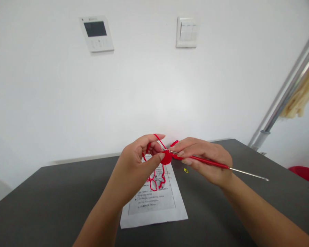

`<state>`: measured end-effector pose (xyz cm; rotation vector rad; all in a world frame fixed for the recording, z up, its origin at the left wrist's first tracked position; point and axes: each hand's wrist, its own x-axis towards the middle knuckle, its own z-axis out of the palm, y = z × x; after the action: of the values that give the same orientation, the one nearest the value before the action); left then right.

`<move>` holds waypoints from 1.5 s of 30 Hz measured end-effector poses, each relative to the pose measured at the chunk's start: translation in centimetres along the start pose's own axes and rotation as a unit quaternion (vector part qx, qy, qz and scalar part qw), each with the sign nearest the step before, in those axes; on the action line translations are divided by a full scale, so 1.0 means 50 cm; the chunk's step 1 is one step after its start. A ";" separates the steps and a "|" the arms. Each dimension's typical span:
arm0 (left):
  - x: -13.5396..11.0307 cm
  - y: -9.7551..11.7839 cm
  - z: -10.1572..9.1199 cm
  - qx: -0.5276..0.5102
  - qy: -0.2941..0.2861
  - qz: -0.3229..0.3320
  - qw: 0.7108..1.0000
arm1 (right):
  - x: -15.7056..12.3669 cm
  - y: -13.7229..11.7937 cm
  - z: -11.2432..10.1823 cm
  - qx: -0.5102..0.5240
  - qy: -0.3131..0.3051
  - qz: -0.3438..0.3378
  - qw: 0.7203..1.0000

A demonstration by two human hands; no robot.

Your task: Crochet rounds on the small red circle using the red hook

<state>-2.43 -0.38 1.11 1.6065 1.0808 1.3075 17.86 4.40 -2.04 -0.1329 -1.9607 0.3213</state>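
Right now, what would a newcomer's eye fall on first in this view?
The bright red yarn at the centre: the left hand pinches a small red crocheted piece, with loose strands trailing down onto a printed sheet on the dark table. The right hand holds a red-handled crochet hook, its tip at the piece. A tiny yellow pin lies on the table just right of the sheet.

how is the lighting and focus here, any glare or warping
Head view: soft even light, mild bright patch on the wall; crochet hook and red yarn sharp, print on the paper sheet too blurred to read; wall panel tilts, likely wide-angle warp.
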 end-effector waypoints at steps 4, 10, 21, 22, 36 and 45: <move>-0.006 0.003 -0.002 0.084 0.004 0.013 0.996 | -0.003 0.007 -0.003 0.049 -0.010 0.032 0.998; -0.013 0.008 -0.003 0.166 0.010 0.035 0.985 | -0.004 0.012 -0.008 0.133 -0.018 0.061 0.989; -0.014 0.013 0.008 0.246 0.018 0.074 0.966 | -0.003 0.005 -0.033 0.075 -0.086 0.069 0.991; -0.014 0.012 0.009 0.250 0.021 0.080 0.965 | -0.002 0.003 -0.035 0.058 -0.092 0.067 0.992; -0.016 0.010 0.023 0.314 0.049 0.147 0.937 | 0.006 -0.025 -0.037 -0.104 -0.141 0.012 0.984; -0.019 0.003 0.034 0.390 0.103 0.225 0.887 | 0.009 -0.037 -0.015 -0.157 -0.116 -0.049 0.980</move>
<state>-0.82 -1.42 0.65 2.4701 1.5542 1.4501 18.45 2.88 -0.84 -0.2091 -2.2310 -0.0430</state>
